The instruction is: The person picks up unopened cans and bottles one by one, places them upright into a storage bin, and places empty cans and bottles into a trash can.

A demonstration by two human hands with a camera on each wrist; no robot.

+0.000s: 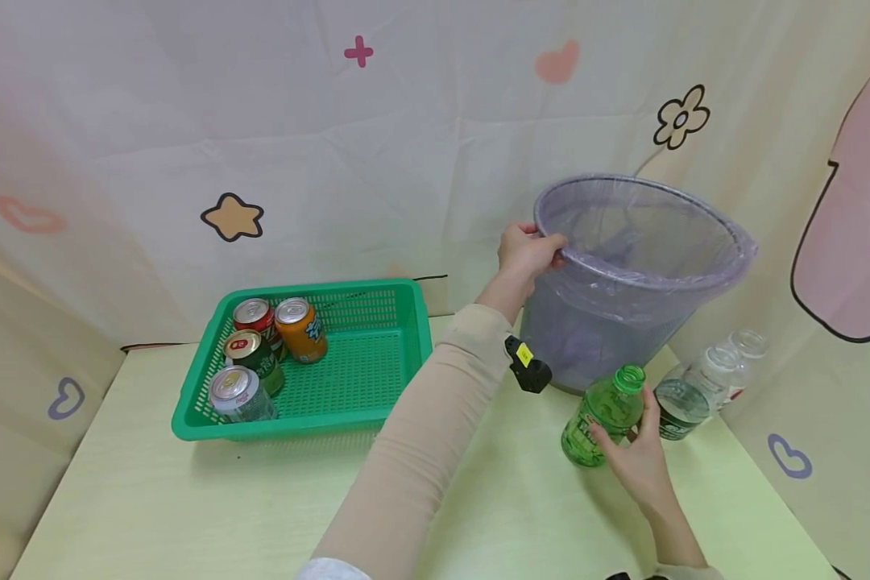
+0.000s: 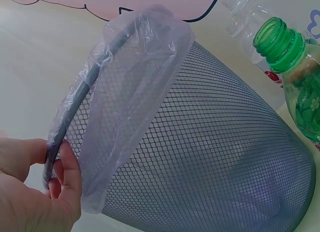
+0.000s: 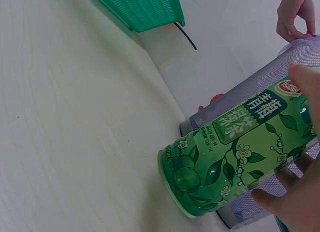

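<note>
My left hand [image 1: 528,256] pinches the rim of a mesh trash bin [image 1: 587,338] lined with a thin purple plastic bag [image 1: 616,282]. In the left wrist view, the thumb and fingers of that left hand [image 2: 45,192] close on the dark rim through the bag. A green plastic bottle [image 1: 603,419] without a cap is gripped in my right hand [image 1: 641,459], just in front of the bin. It tilts a little in the head view. Its green tea label [image 3: 240,147] with leaves and blossoms faces the right wrist camera.
A green basket [image 1: 348,415] at the left holds several drink cans, among them an orange can [image 1: 301,330] and a silver can [image 1: 241,395]. Clear plastic bottles [image 1: 696,391] stand right of the bin, by the curtain [image 1: 442,145].
</note>
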